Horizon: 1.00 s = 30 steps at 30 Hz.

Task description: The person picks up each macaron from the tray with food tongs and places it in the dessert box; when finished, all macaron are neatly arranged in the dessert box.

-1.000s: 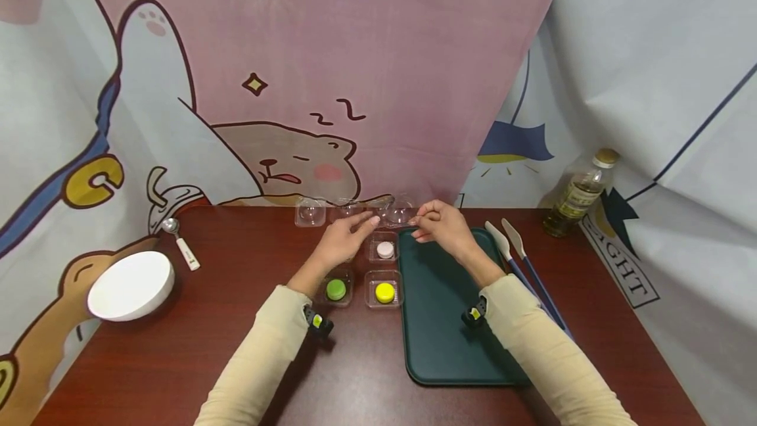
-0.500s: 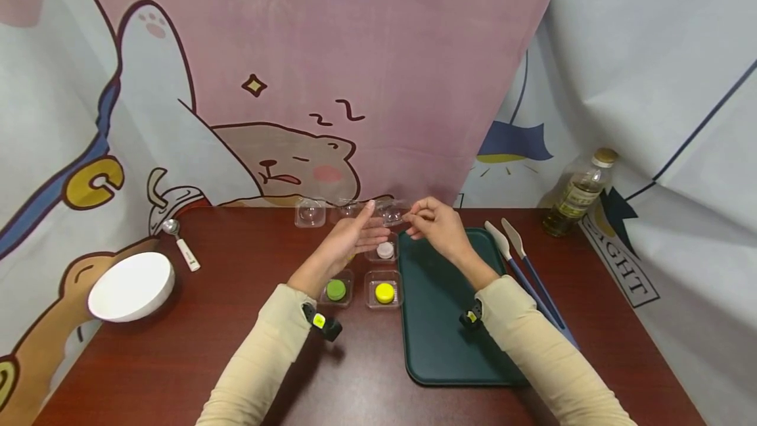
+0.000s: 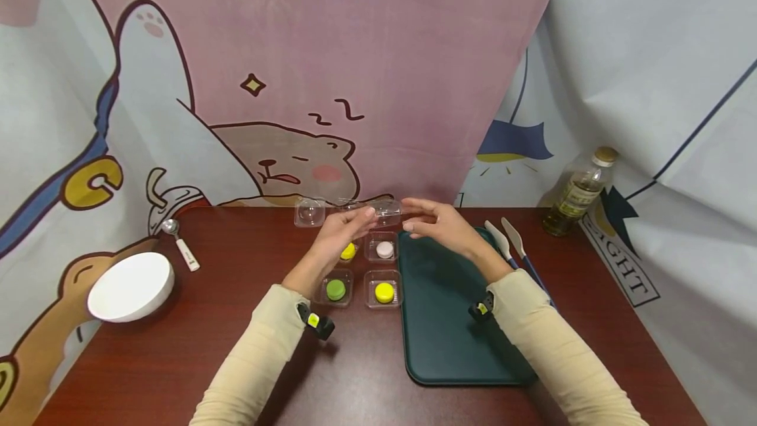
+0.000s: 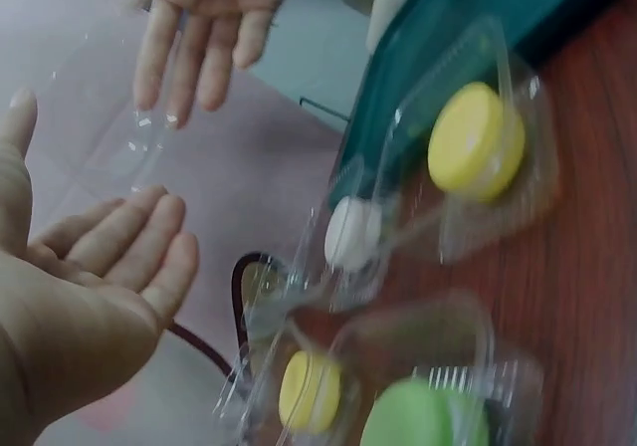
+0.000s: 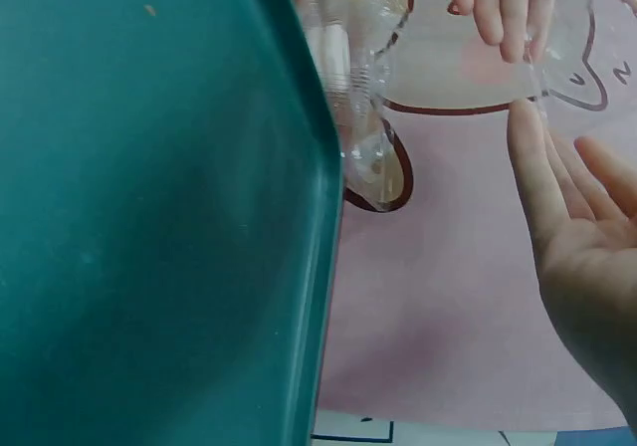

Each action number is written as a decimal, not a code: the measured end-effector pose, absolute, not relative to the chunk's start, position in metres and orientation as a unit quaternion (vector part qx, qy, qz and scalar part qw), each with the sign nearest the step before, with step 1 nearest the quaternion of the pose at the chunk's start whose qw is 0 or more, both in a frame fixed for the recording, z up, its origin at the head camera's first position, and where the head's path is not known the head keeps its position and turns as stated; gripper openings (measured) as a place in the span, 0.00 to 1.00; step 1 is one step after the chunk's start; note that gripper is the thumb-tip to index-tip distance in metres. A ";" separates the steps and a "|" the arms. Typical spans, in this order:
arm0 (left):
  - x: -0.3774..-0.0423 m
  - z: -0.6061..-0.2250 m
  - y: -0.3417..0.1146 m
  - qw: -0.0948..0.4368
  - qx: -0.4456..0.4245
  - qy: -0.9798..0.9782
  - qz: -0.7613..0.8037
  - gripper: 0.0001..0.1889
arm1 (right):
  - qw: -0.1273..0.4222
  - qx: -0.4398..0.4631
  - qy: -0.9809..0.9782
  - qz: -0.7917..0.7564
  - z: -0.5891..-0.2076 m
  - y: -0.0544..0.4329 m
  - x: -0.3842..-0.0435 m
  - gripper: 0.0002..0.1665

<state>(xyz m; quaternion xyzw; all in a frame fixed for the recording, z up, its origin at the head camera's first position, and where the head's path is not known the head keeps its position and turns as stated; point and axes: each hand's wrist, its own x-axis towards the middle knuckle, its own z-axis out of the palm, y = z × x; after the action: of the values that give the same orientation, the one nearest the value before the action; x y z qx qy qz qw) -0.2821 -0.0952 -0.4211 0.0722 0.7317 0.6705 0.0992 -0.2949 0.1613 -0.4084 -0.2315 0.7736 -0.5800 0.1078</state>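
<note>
A clear plastic lid (image 3: 388,212) is between my two hands, raised above the back of the table. On its left side is my left hand (image 3: 344,230), fingers extended and thumb apart from them in the left wrist view. My right hand (image 3: 440,225) meets the lid's other side with straight fingertips and a wide thumb gap. Below sit clear plastic boxes holding macarons: a green one (image 3: 336,290), a bright yellow one (image 3: 384,292), a pale one (image 3: 385,250) and another yellow one (image 3: 347,252), partly hidden by my left hand.
Beside the boxes lies a dark green tray (image 3: 455,347). Two blue-handled spatulas (image 3: 513,238) and an oil bottle (image 3: 576,196) are to the right. A white bowl (image 3: 131,286) and a scoop (image 3: 180,244) are at left. Another clear lid (image 3: 309,213) is at the back edge.
My right hand has gone from pinching the lid to straight, spread fingers. My left hand turned its palm toward the lid, then shifted slightly left, uncovering the rear yellow macaron.
</note>
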 end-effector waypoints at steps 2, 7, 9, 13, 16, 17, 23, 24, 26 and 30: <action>-0.282 -0.422 -0.098 0.088 0.078 0.747 0.654 0.31 | 0.127 -0.248 0.770 -0.575 -0.405 0.163 -0.295 0.38; -0.282 -0.422 -0.103 0.067 0.118 0.780 0.611 0.30 | 0.112 -0.259 0.806 -0.521 -0.402 0.163 -0.295 0.40; -0.282 -0.422 -0.104 0.060 0.138 0.786 0.600 0.30 | 0.100 -0.253 0.824 -0.497 -0.402 0.162 -0.295 0.41; -0.284 -0.424 -0.107 0.055 0.170 0.791 0.586 0.31 | 0.094 -0.243 0.852 -0.453 -0.401 0.159 -0.293 0.42; -0.286 -0.426 -0.111 0.050 0.187 0.811 0.552 0.34 | 0.097 -0.243 0.864 -0.430 -0.401 0.157 -0.293 0.43; -0.286 -0.426 -0.112 0.047 0.190 0.823 0.534 0.35 | 0.097 -0.242 0.866 -0.426 -0.401 0.156 -0.293 0.44; -0.289 -0.429 -0.116 0.017 0.202 0.894 0.400 0.39 | 0.076 -0.230 0.886 -0.394 -0.412 0.151 -0.292 0.46; -0.290 -0.431 -0.116 0.015 0.205 0.899 0.386 0.39 | 0.072 -0.229 0.892 -0.384 -0.414 0.150 -0.292 0.46; -0.291 -0.435 -0.117 0.013 0.212 0.906 0.366 0.38 | 0.064 -0.228 0.905 -0.354 -0.419 0.148 -0.291 0.47; -0.294 -0.442 -0.119 0.012 0.224 0.916 0.332 0.39 | 0.056 -0.230 0.925 -0.297 -0.427 0.140 -0.292 0.48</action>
<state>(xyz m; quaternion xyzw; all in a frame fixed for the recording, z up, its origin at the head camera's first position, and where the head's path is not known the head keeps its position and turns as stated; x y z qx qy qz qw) -0.2941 -0.1191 -0.4420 0.2244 0.9163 0.3316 0.0119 -0.2920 0.1403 -0.4268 -0.2297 0.9250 -0.2973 0.0564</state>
